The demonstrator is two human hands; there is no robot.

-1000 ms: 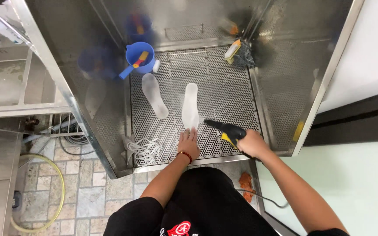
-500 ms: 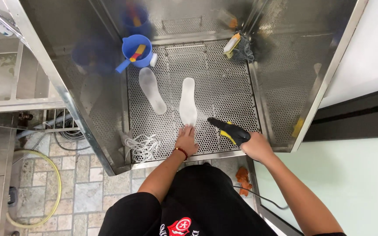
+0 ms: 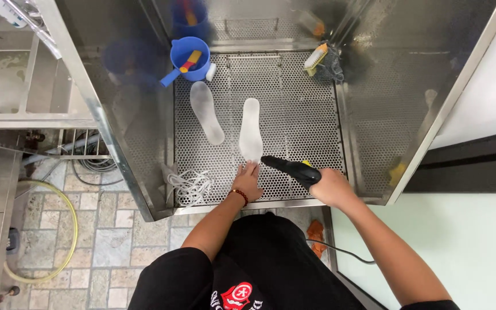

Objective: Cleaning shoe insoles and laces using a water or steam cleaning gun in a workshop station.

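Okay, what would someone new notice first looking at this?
Two white insoles lie on a perforated steel floor; the left hand touches the nearer one's end. The right hand aims a black spray gun at it. A blue jug stands at the back.

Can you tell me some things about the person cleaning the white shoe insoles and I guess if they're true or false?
1. The right hand holds a black spray gun. True.
2. The left hand is lifting the blue cup. False: its fingers touch the near end of the insole on the right; the cup stands at the back of the perforated metal floor.
3. Two insoles lie on the floor. True: the other insole is to the left.
4. The white laces are hanging on the wall. False: they lie bunched at the floor's front left corner.
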